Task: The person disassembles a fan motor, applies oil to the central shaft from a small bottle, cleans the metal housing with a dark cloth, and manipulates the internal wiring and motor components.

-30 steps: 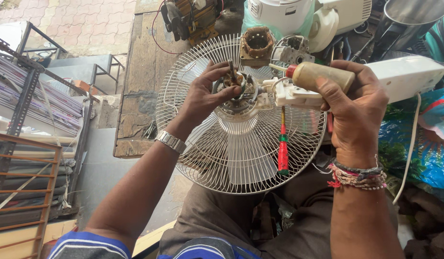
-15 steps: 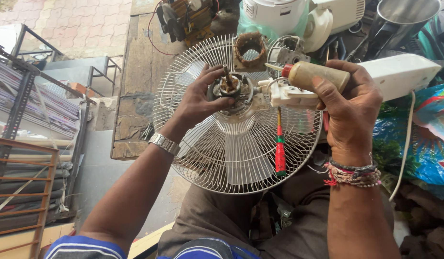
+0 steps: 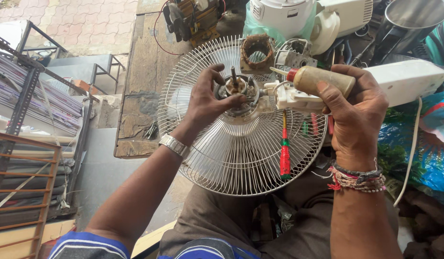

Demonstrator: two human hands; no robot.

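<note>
Here, nearest the viewer, a screwdriver with a red-and-green handle point(image 3: 285, 158) lies on the lower half of the round wire fan guard point(image 3: 222, 163), which rests across the person's lap. Above it, the right hand point(image 3: 354, 112) is closed around a tan squeeze bottle with a red collar point(image 3: 322, 80), its thin nozzle aimed left toward the hub. Just beside the nozzle sits a small white plastic block point(image 3: 291, 98), touching the bottle's underside. At the guard's centre, the left hand point(image 3: 210, 100) curls its fingers around the motor hub point(image 3: 236, 93), from which a short metal shaft point(image 3: 234, 74) stands upright. Judged good practice: steady the hub firmly, bring the nozzle tip close to the shaft base, squeeze gently. Farther off stand a bare wound stator point(image 3: 257, 52) and white appliance housings point(image 3: 289, 14).
</note>
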